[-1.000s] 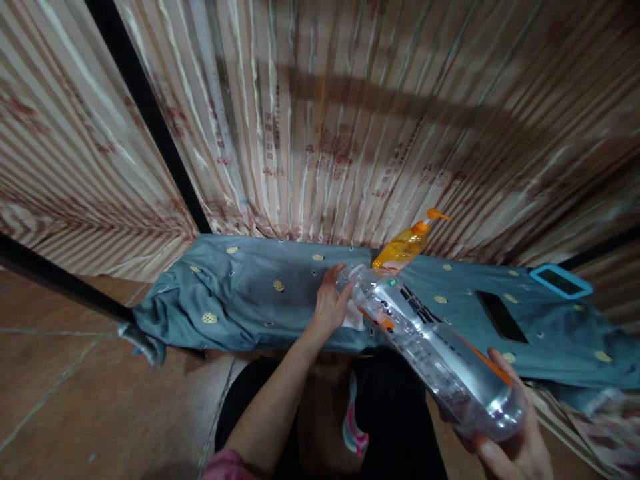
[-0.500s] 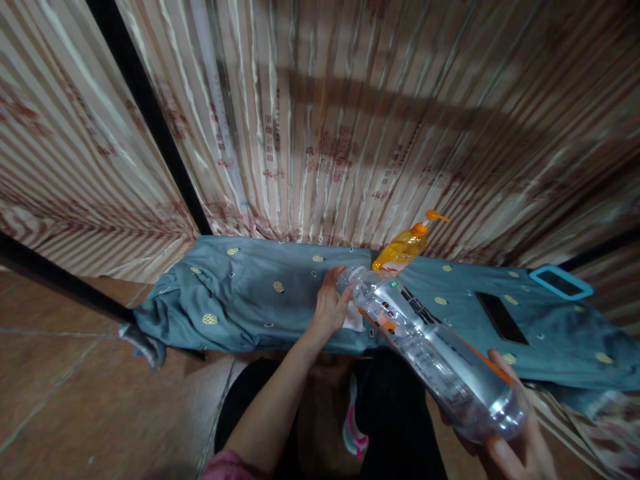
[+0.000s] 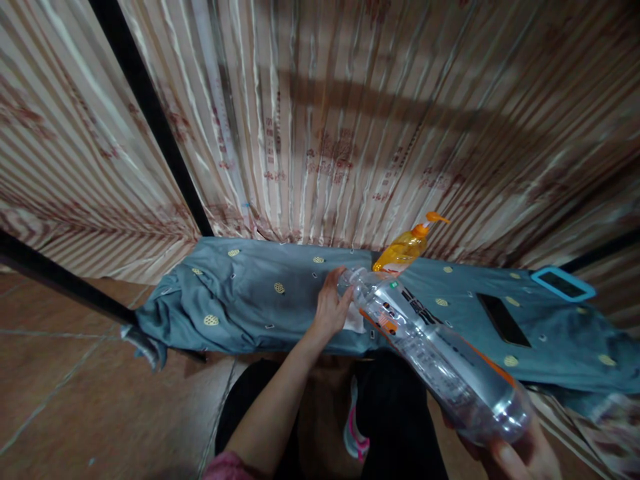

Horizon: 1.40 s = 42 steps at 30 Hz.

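Note:
A large clear plastic bottle [image 3: 430, 347] with a silver and orange label lies slanted across the air above my lap, its neck toward the upper left. My left hand [image 3: 333, 305] is closed around the neck end. The bottom is gripped by my right hand [image 3: 525, 447], whose fingers are partly hidden under the bottle. Just behind the neck stands a yellow pump bottle [image 3: 404, 248] with an orange pump head. A piece of white paper or cloth [image 3: 354, 320] shows beneath the bottle's neck, mostly covered.
A grey-blue cloth [image 3: 250, 287] with yellow prints covers the low bench in front of me. On its right side lie a dark phone [image 3: 503, 320] and a blue-framed device [image 3: 564, 285]. A pleated curtain [image 3: 330, 133] hangs behind, and black poles [image 3: 155, 127] slant at the left.
The right hand's fingers have shifted slightly down around the bottle's base. Otherwise the bottle and left hand stay nearly where they were.

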{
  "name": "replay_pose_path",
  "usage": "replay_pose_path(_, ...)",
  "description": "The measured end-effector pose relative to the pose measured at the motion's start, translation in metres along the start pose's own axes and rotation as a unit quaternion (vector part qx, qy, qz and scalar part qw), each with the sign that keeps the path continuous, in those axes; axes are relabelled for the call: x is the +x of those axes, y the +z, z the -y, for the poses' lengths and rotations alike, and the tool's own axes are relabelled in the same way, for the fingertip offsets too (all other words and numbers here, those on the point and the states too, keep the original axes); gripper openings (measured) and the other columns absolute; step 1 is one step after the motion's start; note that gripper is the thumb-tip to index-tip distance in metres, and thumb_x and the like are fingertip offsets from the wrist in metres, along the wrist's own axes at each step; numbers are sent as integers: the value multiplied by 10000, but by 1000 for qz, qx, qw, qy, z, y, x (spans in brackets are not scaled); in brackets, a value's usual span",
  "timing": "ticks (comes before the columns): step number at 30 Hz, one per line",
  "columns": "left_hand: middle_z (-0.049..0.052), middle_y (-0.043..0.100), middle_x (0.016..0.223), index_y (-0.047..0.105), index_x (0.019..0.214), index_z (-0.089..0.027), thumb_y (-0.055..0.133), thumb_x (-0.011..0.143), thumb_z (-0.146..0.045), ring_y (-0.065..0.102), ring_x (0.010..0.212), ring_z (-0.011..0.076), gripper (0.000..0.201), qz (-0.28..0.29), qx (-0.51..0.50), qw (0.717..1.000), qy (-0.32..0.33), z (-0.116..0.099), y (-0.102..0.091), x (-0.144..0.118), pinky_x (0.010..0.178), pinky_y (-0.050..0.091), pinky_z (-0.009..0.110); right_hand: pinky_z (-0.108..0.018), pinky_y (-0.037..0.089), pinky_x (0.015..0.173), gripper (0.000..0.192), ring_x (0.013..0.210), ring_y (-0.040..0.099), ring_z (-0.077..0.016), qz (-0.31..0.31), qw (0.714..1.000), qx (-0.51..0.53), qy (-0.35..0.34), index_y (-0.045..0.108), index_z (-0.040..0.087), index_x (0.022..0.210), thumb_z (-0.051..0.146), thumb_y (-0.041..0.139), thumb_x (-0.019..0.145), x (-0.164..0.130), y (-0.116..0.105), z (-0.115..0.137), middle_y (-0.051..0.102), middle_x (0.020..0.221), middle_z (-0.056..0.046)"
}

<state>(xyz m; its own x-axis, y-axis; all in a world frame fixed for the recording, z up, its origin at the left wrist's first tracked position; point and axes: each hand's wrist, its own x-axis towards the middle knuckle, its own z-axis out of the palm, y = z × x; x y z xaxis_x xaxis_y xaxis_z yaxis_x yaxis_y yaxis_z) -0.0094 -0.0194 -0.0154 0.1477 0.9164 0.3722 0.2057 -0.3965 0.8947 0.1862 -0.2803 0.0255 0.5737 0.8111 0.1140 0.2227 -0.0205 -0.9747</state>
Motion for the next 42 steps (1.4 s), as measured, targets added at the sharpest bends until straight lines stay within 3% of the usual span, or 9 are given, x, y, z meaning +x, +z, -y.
replay_pose_path(5, 180, 703, 1463, 633, 1390, -175, 601, 997, -460, 651, 1406, 344, 486, -2, -9, 1000, 6, 3, 1, 0, 1261, 474, 549, -562, 410, 1260, 798, 1547, 489, -436, -21, 998, 30, 41, 522, 286, 1586, 626, 758, 904, 0, 4, 7, 587, 1628, -138)
replay_pose_path(14, 186, 707, 1452, 628, 1378, -199, 591, 997, -436, 662, 1396, 355, 450, -9, -3, 1000, 16, 3, 1, 0, 1248, 480, 576, -581, 436, 1241, 787, 1547, 484, -450, -39, 997, 50, 50, 557, 307, 1543, 623, 805, 866, 0, 10, 16, 599, 1613, -143)
replay_pose_path(20, 171, 720, 1449, 636, 1369, -190, 581, 1001, -426, 666, 1387, 336, 441, -6, 5, 1000, 0, 0, 0, 0, 1242, 488, 550, -668, 279, 1303, 835, 1569, 438, -483, -44, 997, 51, 48, 546, 281, 1555, 581, 841, 834, 1, 10, 16, 543, 1668, -154)
replay_pose_path(22, 162, 722, 1451, 640, 1370, -191, 584, 998, -419, 664, 1386, 331, 440, -5, 8, 1000, -6, -1, 0, 0, 1243, 489, 544, -668, 295, 1297, 825, 1567, 443, -481, -43, 997, 46, 40, 551, 282, 1560, 592, 828, 847, 2, 9, 14, 557, 1657, -154)
replay_pose_path(28, 172, 727, 1431, 644, 1361, -187, 588, 1007, -448, 672, 1375, 349, 444, -6, -3, 1000, -4, -2, -2, 0, 1237, 492, 561, -566, 520, 1179, 741, 1535, 499, -451, -30, 1000, 9, 3, 588, 334, 1546, 554, 820, 878, 2, 3, 6, 586, 1644, -104)
replay_pose_path(38, 172, 713, 1446, 639, 1373, -186, 574, 1018, -451, 657, 1395, 350, 448, -2, -7, 1000, -5, 0, -1, 0, 1248, 485, 557, -597, 440, 1234, 817, 1549, 479, -456, 19, 998, 40, 41, 562, 315, 1551, 513, 872, 822, 12, -16, -6, 560, 1665, -119)
replay_pose_path(42, 182, 704, 1464, 631, 1384, -175, 560, 1020, -469, 650, 1406, 350, 473, 3, -13, 1000, -4, -1, -2, -1, 1258, 477, 548, -556, 449, 1240, 774, 1561, 467, -440, 16, 999, 34, 35, 577, 318, 1538, 497, 864, 841, 14, -21, -9, 559, 1667, -98)
